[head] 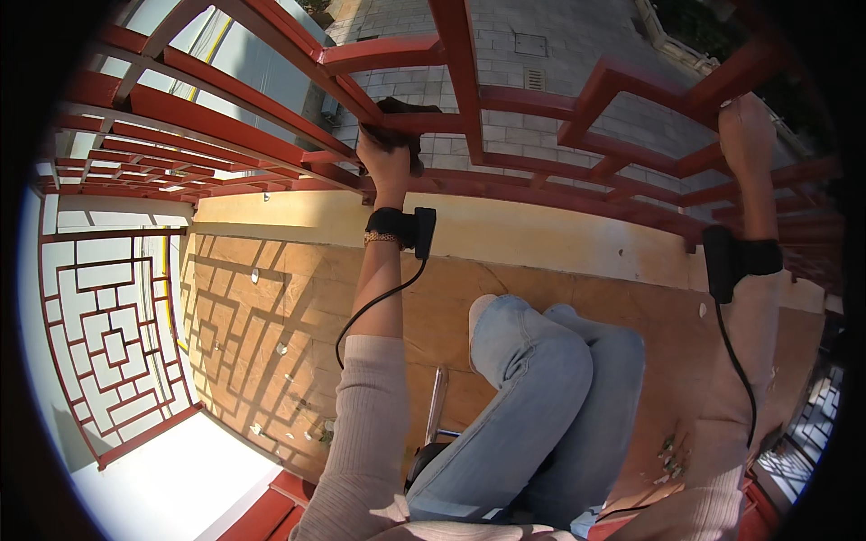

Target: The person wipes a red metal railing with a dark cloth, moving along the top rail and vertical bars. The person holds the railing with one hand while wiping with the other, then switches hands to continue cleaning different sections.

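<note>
My left hand grips a dark brown cloth, which is wrapped over a bar of the red metal lattice railing. Part of the cloth shows beyond the bar. Farther right, my right hand is closed around another part of the red railing, its fingers mostly hidden. A black strapped device with a cable sits on my left wrist beside a beaded bracelet, and a similar device is on my right wrist.
Below the railing runs a cream ledge. My knees in jeans are bent over the brown tiled floor, near a metal chair leg. Petals and leaves are scattered there. Paving lies far below outside.
</note>
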{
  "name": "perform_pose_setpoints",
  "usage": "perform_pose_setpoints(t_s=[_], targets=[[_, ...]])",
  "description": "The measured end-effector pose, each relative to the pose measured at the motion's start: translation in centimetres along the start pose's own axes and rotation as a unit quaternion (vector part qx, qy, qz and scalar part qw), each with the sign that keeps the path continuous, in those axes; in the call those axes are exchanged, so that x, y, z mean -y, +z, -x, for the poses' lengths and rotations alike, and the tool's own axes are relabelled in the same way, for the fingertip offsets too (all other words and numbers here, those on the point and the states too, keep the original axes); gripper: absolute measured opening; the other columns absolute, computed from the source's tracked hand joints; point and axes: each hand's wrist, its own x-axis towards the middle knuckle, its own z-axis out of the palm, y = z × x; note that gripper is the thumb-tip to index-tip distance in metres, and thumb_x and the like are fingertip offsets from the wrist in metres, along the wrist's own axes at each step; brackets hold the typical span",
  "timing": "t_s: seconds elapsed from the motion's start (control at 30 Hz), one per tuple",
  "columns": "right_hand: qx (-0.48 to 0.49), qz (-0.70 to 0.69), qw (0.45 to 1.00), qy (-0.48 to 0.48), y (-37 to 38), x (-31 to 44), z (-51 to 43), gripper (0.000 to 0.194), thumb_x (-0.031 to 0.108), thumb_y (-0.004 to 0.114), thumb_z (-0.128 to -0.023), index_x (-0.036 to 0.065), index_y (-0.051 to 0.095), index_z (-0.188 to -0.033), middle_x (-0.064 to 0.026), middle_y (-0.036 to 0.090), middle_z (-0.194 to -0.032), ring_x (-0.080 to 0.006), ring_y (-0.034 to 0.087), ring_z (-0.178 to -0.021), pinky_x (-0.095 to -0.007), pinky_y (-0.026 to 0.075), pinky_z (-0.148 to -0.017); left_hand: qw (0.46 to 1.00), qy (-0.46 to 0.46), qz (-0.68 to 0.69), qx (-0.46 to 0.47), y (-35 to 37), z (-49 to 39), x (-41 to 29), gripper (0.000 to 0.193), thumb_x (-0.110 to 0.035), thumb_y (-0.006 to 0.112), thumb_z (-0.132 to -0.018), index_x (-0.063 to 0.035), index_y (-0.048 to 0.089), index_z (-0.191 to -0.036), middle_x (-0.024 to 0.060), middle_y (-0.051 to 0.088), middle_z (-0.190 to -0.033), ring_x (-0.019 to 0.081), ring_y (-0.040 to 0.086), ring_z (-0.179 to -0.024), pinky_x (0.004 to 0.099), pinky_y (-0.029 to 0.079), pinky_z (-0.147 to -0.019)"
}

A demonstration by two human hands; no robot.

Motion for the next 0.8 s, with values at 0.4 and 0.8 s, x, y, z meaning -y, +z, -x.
perform_pose_setpoints(t_s=[0.4,0.8], targets=[[-0.075,0.064,0.988,-0.115,2.2,-2.2,-1.8,0.033,0.026,0.051,-0.091,0.004,0.066,-0.070,-0.0188,0.066,-0.075,-0.0411,0.063,-0.073,-0.0512,0.050,-0.067,0.991,0.007,-0.129,-0.038,2.6,3.9,5.5,0.072,-0.004,0.069,-0.074,0.0018,0.033,-0.136,0.0244,0.058,-0.115,0.0434,0.059,-0.103,0.0461,0.048,-0.091],[-0.106,0.073,0.985,-0.118,1.0,-0.3,-1.2,0.040,0.026,0.050,-0.090,0.006,0.067,-0.060,-0.0186,0.065,-0.065,-0.0419,0.063,-0.063,-0.0517,0.051,-0.062,0.978,-0.115,-0.172,0.008,-0.2,8.6,6.7,0.048,-0.006,0.064,-0.085,0.0046,0.051,-0.130,0.0230,0.058,-0.127,0.0380,0.054,-0.120,0.0427,0.043,-0.102]])
